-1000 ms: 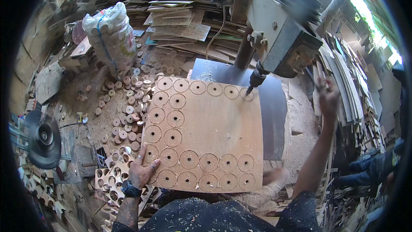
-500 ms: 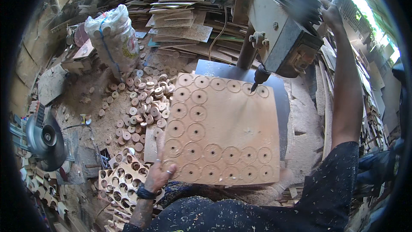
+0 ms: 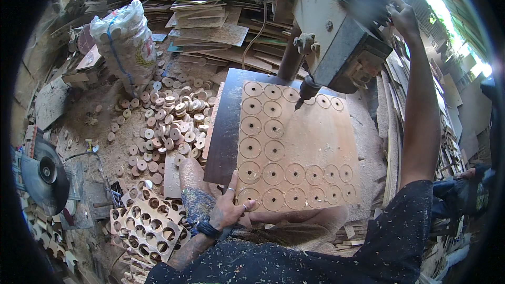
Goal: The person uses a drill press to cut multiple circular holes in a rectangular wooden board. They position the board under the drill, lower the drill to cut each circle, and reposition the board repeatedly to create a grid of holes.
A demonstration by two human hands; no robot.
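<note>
A flat, square wooden board point(image 3: 321, 137) rests on the dark drill table point(image 3: 223, 110). Rings with drilled centre holes line its top, left and lower parts; its middle right is unmarked. My left hand point(image 3: 229, 208) grips its near left corner, thumb on top and index finger stretched along the edge. Above the board stands a drill press point(image 3: 336, 31), its pointed bit point(image 3: 299, 106) over the wood just below the top row of rings. Raised at the machine's right side, my right hand point(image 3: 404, 18) has its fingers curled around the press handle, which is mostly hidden.
Small wooden discs point(image 3: 171, 126) lie heaped on the dusty floor to the left. Nearby are a full plastic sack point(image 3: 126, 47), offcut panels with round holes point(image 3: 150, 223) and a fan-like machine point(image 3: 47, 171). Stacked thin boards point(image 3: 210, 18) rise behind; another person's leg point(image 3: 455, 200) shows at far right.
The board has slid right across the drill table under my left hand, baring the table's left side. The bit now stands further left over the board. My right hand stays at the press.
</note>
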